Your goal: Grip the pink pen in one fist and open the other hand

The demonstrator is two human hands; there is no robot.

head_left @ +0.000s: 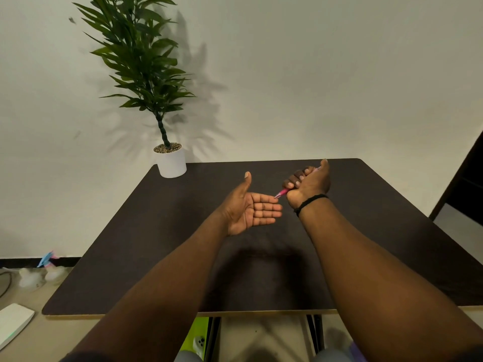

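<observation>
Right now the right hand is gripping a pink pen in a closed fist, fingers wrapped round the barrel and the thumb sticking up above it. The pen's tip is pointing down and to the left, just beside the fingertips of the left hand; whether the tip is touching them is too close to tell. The left hand is lying open, palm turned up, fingers straight and together, thumb raised, and it is holding nothing. Both hands are hovering above the far half of a dark table, with the forearms stretching out over its near edge. A black band is sitting round the right wrist. A potted plant in a white pot is standing at the table's far left corner, against a pale wall. Down on the floor to the left, a white flat object is lying near the table.
</observation>
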